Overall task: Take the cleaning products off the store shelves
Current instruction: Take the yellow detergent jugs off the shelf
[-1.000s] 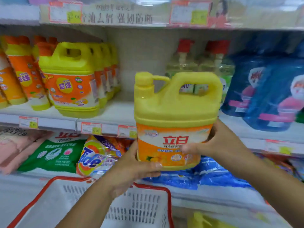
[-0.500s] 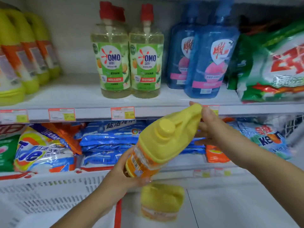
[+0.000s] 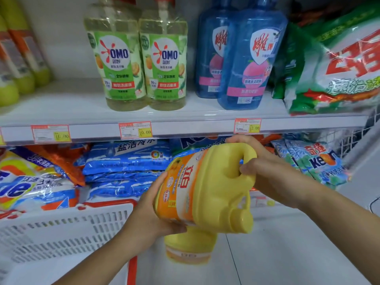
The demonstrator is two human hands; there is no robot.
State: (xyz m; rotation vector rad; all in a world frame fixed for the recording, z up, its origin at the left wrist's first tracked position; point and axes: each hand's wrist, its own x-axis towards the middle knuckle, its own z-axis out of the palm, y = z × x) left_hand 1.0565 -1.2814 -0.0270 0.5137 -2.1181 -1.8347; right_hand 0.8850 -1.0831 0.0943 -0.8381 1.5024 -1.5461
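I hold a yellow detergent jug (image 3: 213, 188) with an orange label, tipped on its side in front of the lower shelf, cap pointing down and right. My left hand (image 3: 152, 214) grips its base from below. My right hand (image 3: 265, 167) curls through its handle. A second yellow jug (image 3: 189, 247) lies on the floor right under it. On the upper shelf (image 3: 185, 124) stand two green OMO bottles (image 3: 141, 62) and two blue bottles (image 3: 242, 58).
A white basket with a red rim (image 3: 67, 229) sits at lower left. Detergent bags fill the lower shelf: Tide (image 3: 30, 182), blue bags (image 3: 125, 165), Keon (image 3: 316, 161). A large green-and-white bag (image 3: 337, 68) lies top right. Yellow bottles (image 3: 18, 58) stand at far left.
The jug has turned from upright to lying on its side with the cap low. My right hand shifted from its side to the handle. My view swung right and down.
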